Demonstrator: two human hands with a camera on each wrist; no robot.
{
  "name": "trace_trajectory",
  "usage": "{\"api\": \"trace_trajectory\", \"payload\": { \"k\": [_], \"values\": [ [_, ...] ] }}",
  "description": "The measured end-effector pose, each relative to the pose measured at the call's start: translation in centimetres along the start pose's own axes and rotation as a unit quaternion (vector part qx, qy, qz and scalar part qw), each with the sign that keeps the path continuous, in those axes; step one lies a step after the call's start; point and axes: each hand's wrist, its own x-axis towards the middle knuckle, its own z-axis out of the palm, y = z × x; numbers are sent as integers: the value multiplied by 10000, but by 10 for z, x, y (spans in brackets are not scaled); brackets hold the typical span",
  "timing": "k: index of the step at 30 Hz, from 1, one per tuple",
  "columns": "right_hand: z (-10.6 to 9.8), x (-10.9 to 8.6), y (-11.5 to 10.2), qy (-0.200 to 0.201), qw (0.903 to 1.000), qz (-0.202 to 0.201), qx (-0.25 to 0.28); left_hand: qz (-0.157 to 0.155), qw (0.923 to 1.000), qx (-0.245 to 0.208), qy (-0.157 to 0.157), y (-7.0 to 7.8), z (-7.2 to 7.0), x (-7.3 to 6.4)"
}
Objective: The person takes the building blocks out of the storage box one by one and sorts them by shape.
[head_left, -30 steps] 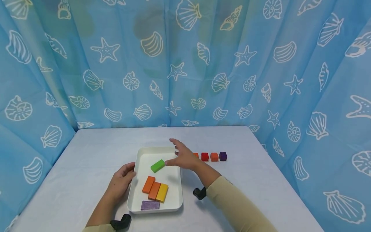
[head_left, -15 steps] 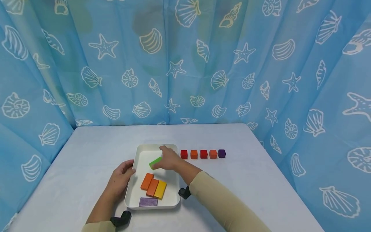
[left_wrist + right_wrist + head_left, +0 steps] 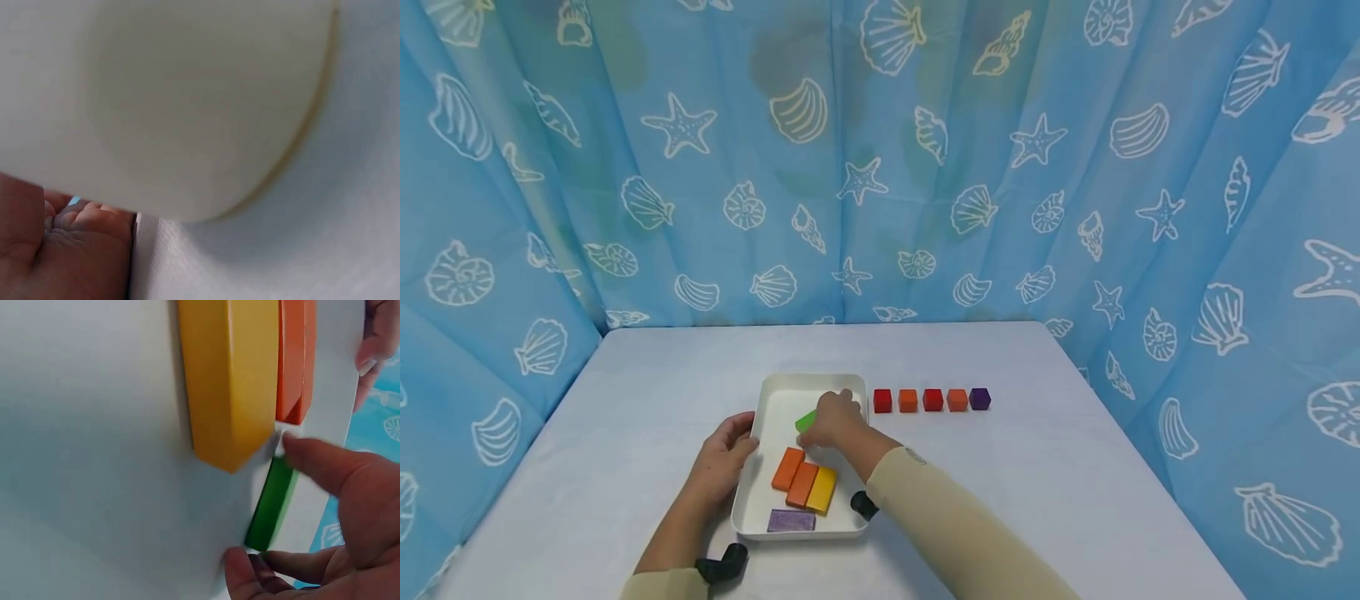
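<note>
A white tray (image 3: 744, 500) lies on the table, and my left hand (image 3: 718, 458) grips its left rim, thumb over the edge. In the left wrist view the tray's pale outer side (image 3: 187, 125) fills most of the picture beside that hand's palm (image 3: 81, 250). Inside the tray my right hand (image 3: 835, 422) pinches a green block (image 3: 271, 506) by its two ends, thumb at one and fingertips at the other. Closer to me lie two orange blocks (image 3: 787, 469) and a yellow block (image 3: 822, 490), side by side and slanted. A purple block (image 3: 792, 520) lies along the near end.
Right of the tray's far end, several small cubes stand in a row on the white-covered table: a red cube (image 3: 882, 401) nearest the tray, and a dark purple cube (image 3: 980, 399) at the far right. A blue shell-print curtain (image 3: 880, 167) encloses the table.
My right hand has come from the tray's far right side leftward and down over the green block, and its spread fingers have closed on it. My left hand stays on the rim.
</note>
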Motion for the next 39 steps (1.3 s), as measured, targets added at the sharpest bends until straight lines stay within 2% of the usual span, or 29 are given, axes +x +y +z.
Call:
{"api": "trace_trajectory", "payload": {
  "k": [4, 13, 18, 24, 28, 33, 39],
  "values": [
    [2, 5, 4, -50, 9999, -91, 100, -25, 10000, 66, 56, 1, 1, 0],
    [-1, 1, 10, 104, 9941, -797, 725, -65, 9998, 173, 47, -2, 2, -2],
    [-7, -4, 10, 200, 9882, -1200, 931, -21, 9998, 173, 52, -4, 1, -2],
    [-23, -15, 19, 393, 9755, -1656, 1390, 37, 9999, 134, 64, -2, 1, -1],
    [-32, -21, 34, 486, 9673, -1944, 1552, 66, 9999, 120, 78, -2, 0, -1],
    [-40, -25, 66, 488, 9572, -2304, 1682, 107, 9999, 125, 40, -3, 0, -2],
    [-48, -25, 109, 218, 9555, -2159, 1997, 78, 9999, 79, 28, -1, 2, -3]
  ]
}}
